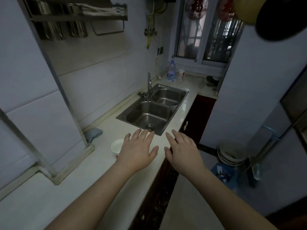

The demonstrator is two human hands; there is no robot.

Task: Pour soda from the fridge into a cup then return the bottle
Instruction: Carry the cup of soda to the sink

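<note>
A small white cup point(116, 145) stands on the pale countertop point(49, 196), just left of my left hand point(137, 151). That hand hovers palm down with its fingers spread, and it hides the cup's right side. My right hand point(183, 151) is stretched out beside it over the counter's front edge, also flat, fingers apart and holding nothing. No soda bottle is in either hand. The grey panel at the right edge may be the fridge point(294, 117); I cannot tell for sure.
A steel double sink point(172, 120) with a tap point(149, 83) lies just beyond my fingers. A clear water bottle point(171, 71) and a plastic cup point(181, 74) stand by the window. A blue cloth point(93, 134) lies at the wall. Stacked bowls point(230, 155) sit low on the right.
</note>
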